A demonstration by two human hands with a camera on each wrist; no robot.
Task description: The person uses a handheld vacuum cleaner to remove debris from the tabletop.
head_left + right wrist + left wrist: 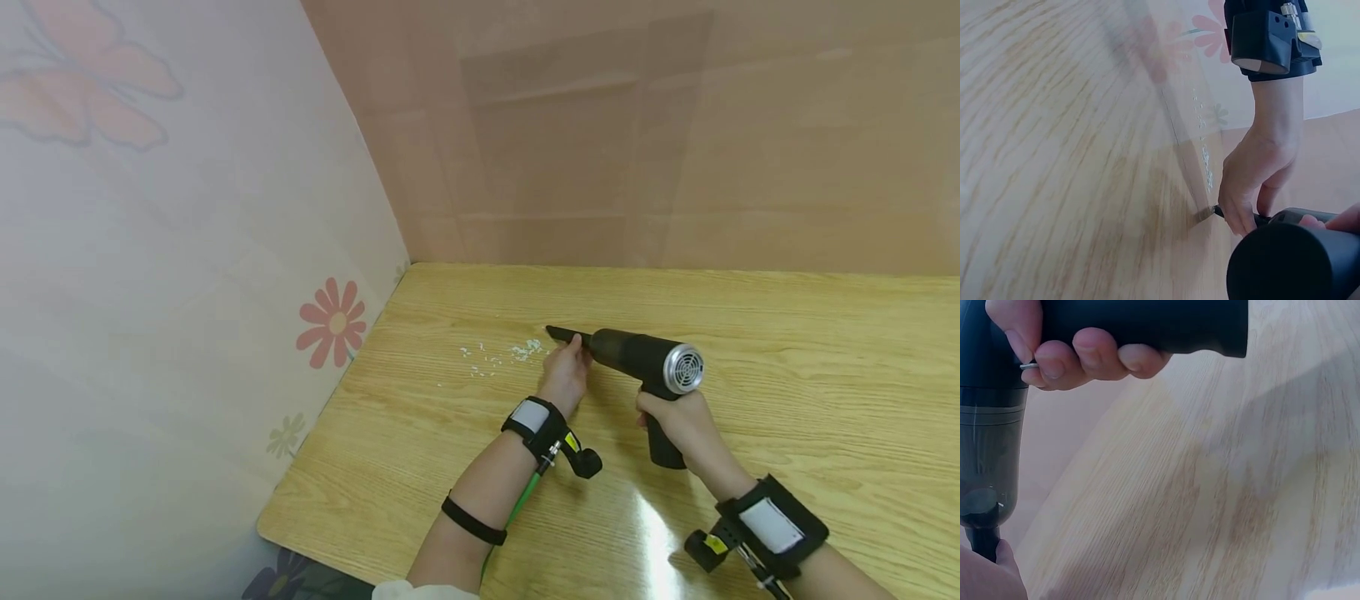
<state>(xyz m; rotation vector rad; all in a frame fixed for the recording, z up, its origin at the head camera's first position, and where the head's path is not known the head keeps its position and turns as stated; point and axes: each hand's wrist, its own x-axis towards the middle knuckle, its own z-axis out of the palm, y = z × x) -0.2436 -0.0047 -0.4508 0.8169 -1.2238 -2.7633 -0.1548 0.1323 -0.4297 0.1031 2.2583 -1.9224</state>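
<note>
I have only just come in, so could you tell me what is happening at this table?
A person holds a black handheld vacuum over a wooden table. The right hand grips its handle, and the left hand holds the narrow nozzle at the front. The nozzle tip points at a small scatter of white crumbs lying on the table near the flowered wall.

Bare wooden table [787,350] open across the right of the frame, flowered wall [225,275] closing the left, scattered white crumbs [502,354], possibly rice, centre-left.
</note>
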